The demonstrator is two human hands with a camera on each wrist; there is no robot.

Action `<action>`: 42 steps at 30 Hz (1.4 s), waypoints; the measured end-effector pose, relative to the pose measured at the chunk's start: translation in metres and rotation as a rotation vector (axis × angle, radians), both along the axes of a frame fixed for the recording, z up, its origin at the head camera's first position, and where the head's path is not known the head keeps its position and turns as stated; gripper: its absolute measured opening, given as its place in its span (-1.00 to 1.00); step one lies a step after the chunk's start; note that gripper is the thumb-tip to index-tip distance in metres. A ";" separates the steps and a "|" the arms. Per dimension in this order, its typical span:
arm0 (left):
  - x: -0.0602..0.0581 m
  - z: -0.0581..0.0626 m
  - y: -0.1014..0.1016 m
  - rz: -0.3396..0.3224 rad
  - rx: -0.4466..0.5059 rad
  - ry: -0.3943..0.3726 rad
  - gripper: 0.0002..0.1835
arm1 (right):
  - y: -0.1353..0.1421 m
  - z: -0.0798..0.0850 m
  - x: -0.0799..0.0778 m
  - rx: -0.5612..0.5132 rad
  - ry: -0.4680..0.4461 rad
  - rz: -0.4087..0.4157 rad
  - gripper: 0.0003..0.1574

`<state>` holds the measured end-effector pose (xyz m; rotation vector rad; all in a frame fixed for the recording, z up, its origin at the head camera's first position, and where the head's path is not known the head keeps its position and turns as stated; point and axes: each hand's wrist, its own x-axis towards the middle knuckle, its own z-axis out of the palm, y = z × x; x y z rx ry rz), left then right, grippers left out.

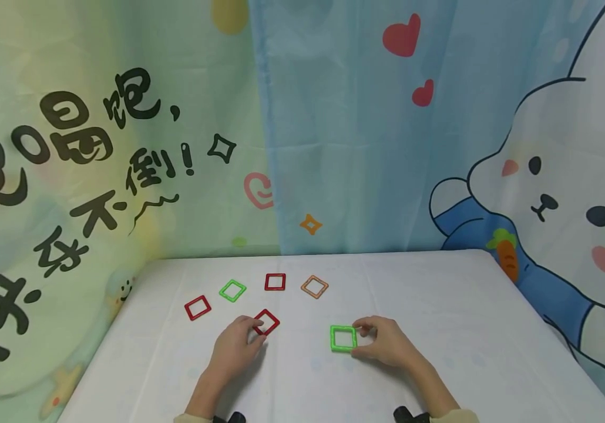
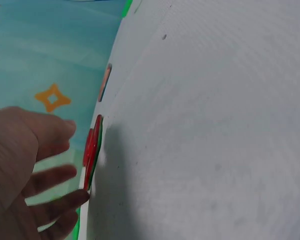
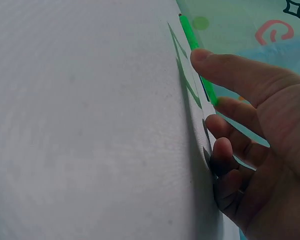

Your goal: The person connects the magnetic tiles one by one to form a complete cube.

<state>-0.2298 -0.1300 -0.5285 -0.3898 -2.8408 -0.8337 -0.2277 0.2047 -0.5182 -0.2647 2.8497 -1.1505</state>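
Observation:
Near the middle of the white table, my left hand reaches around the left corner of a red square frame. In the left wrist view the fingers of that hand are spread and loosely bent, and a gap shows between the thumb and the red frame. To the right, my right hand pinches a green square frame by its right side, thumb at the near corner and a finger at the far one. The right wrist view shows the green frame edge-on, with the other fingers curled below.
Farther back on the white table lie another red square frame, a smaller-looking green one, a third red one and an orange one. A printed curtain hangs behind the table.

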 end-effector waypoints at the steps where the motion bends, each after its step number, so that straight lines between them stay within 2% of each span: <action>1: -0.001 0.000 0.000 0.016 0.002 -0.002 -0.70 | 0.000 0.000 0.000 0.006 -0.007 -0.003 -0.34; 8: -0.006 0.000 0.002 0.122 0.014 -0.045 -0.59 | 0.001 -0.001 0.001 0.053 -0.057 -0.023 -0.34; 15: -0.011 0.000 0.004 0.139 0.007 -0.051 -0.52 | 0.001 -0.001 0.001 0.064 -0.064 -0.019 -0.35; 20: -0.016 0.000 0.006 0.177 -0.052 -0.046 -0.43 | 0.002 -0.001 -0.001 0.065 -0.070 -0.019 -0.33; 24: -0.017 0.001 0.006 0.196 -0.062 -0.074 -0.41 | 0.001 -0.002 -0.001 0.066 -0.069 -0.025 -0.33; 28: -0.016 0.001 0.005 0.211 -0.016 -0.122 -0.42 | -0.001 -0.002 0.000 0.072 -0.069 -0.031 -0.34; 35: -0.016 -0.003 0.004 0.226 0.089 -0.117 -0.42 | -0.003 -0.002 0.003 0.088 -0.069 -0.048 -0.35; 39: -0.018 -0.005 0.004 0.227 0.189 -0.132 -0.45 | -0.003 -0.002 0.002 0.083 -0.065 -0.048 -0.35; 42: -0.021 -0.006 0.002 0.222 0.297 -0.139 -0.58 | -0.003 -0.003 0.001 0.081 -0.060 -0.049 -0.35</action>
